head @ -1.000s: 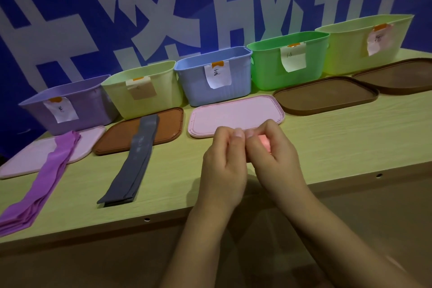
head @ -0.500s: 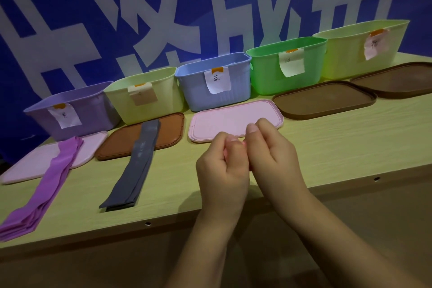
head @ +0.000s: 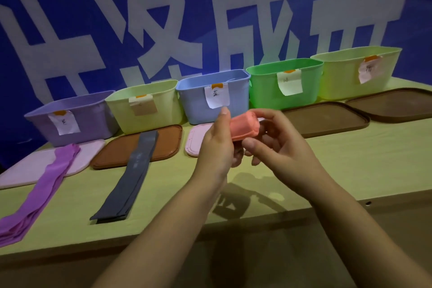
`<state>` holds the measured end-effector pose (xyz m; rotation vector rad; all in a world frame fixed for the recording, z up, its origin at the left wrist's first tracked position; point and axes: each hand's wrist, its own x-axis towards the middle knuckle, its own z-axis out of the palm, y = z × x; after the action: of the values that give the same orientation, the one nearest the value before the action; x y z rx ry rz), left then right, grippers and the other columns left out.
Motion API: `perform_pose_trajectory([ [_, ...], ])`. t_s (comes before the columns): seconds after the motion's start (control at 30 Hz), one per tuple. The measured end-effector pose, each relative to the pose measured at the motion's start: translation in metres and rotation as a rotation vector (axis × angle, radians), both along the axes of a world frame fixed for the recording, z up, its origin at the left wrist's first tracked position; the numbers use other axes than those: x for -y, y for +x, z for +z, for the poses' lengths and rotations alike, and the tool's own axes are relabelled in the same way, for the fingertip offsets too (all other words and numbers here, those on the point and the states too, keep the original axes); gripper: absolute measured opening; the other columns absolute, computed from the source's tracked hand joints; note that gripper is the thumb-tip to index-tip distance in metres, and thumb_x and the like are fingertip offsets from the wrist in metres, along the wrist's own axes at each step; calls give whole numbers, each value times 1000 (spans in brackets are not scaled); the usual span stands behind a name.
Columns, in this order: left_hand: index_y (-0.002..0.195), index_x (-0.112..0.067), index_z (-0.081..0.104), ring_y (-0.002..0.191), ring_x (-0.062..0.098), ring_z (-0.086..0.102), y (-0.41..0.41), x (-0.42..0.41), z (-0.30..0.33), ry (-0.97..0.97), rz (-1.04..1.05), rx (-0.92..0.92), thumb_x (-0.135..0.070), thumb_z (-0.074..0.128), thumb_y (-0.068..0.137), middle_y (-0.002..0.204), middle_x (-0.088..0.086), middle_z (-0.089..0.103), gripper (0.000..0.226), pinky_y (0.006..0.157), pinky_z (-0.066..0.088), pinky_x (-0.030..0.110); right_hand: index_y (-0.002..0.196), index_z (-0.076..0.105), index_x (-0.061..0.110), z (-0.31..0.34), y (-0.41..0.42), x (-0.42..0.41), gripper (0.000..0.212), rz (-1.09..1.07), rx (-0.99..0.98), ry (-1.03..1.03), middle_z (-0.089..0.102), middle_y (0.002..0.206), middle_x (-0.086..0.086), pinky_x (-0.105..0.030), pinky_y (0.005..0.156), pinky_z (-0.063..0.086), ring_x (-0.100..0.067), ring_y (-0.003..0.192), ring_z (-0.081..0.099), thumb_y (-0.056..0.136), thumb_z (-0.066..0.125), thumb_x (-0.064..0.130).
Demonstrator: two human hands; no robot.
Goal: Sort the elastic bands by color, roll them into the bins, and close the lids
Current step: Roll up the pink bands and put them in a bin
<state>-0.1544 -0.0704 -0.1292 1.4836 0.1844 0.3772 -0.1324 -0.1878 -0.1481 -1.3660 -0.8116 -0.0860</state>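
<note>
A rolled pink-orange elastic band [head: 245,125] is held in the air between both hands, above the table in front of the blue bin [head: 211,97]. My left hand [head: 217,145] grips its left side; my right hand [head: 275,140] pinches it from the right and below. A purple band [head: 44,187] lies flat at the left, partly on a pink lid [head: 25,168]. A grey band [head: 127,175] lies flat across a brown lid [head: 168,145]. Behind stand a purple bin [head: 88,119], a pale yellow-green bin [head: 163,105], a green bin [head: 264,91] and a large pale yellow bin [head: 341,77], all uncovered and labelled.
A pink lid [head: 195,142] lies before the blue bin, partly hidden by my left hand. Two dark brown lids [head: 327,119] [head: 402,105] lie at the right. The table's front edge [head: 304,208] runs under my forearms. A blue wall with white characters stands behind the bins.
Both hands have lifted off the table and moved up toward the blue bin. The rolled pink-orange band, before almost hidden under the fingers, now shows between them.
</note>
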Motion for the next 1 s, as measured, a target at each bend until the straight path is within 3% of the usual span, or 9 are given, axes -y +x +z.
perform_pose_trajectory([
  [0.17, 72, -10, 55, 39, 9, 34, 36, 0, 5, -2, -162, -48, -59, 27, 96, 45, -2, 40, 61, 44, 25, 21, 108, 55, 29, 17, 43, 6, 37, -48, -10, -34, 60, 83, -2, -22, 56, 50, -9, 65, 60, 76, 69, 16],
  [0.3, 87, -2, 58, 39, 11, 36, 89, -4, 12, 22, -203, -26, -61, 26, 95, 48, 1, 42, 67, 46, 28, 24, 105, 56, 28, 28, 91, 10, 37, -77, 7, -126, 61, 81, -7, -22, 52, 47, -5, 57, 55, 71, 69, 28],
  [0.4, 101, 9, 57, 38, 12, 35, 126, 1, 25, 4, -237, -74, -60, 27, 95, 48, 3, 43, 76, 45, 26, 23, 100, 59, 29, 42, 123, 18, 35, -138, -23, -157, 62, 89, -10, -22, 60, 49, -10, 67, 55, 70, 76, 29],
  [0.53, 110, 4, 55, 40, 10, 38, 157, 18, 61, -57, -291, -174, -56, 32, 95, 52, 2, 45, 66, 44, 29, 23, 97, 58, 31, 85, 145, 38, 34, -228, -82, -250, 64, 90, 13, -14, 72, 49, -1, 81, 62, 68, 76, 27],
  [0.63, 110, -6, 58, 42, 9, 40, 177, 34, 95, -45, -341, -231, -54, 37, 95, 54, 1, 48, 54, 47, 31, 24, 98, 59, 24, 121, 155, 60, 34, -303, -117, -276, 63, 95, 10, -11, 74, 47, 3, 84, 62, 72, 78, 14],
  [0.7, 108, -12, 59, 42, 9, 42, 190, 47, 115, -30, -379, -260, -52, 39, 95, 58, 2, 51, 47, 49, 33, 24, 102, 59, 18, 142, 162, 75, 35, -340, -149, -283, 63, 99, 4, -15, 77, 50, -1, 87, 63, 73, 77, 11],
  [0.8, 108, -15, 58, 46, 11, 46, 209, 64, 140, -1, -442, -304, -51, 40, 95, 68, 6, 57, 42, 49, 38, 24, 106, 58, 18, 170, 172, 96, 38, -381, -197, -339, 63, 102, 4, -23, 79, 54, -5, 90, 64, 74, 77, 18],
  [0.93, 103, -12, 54, 53, 14, 53, 237, 77, 161, 50, -469, -282, -45, 37, 99, 86, 10, 63, 37, 51, 45, 25, 104, 57, 28, 194, 200, 134, 39, -518, -191, -409, 62, 98, 15, -23, 81, 53, -1, 90, 62, 71, 76, 35],
  [1.0, 98, -12, 52, 61, 17, 57, 251, 80, 164, 73, -460, -252, -42, 37, 100, 89, 10, 62, 33, 54, 47, 27, 104, 56, 31, 202, 223, 156, 36, -618, -167, -499, 61, 98, 18, -18, 75, 53, -5, 90, 63, 74, 76, 33],
])
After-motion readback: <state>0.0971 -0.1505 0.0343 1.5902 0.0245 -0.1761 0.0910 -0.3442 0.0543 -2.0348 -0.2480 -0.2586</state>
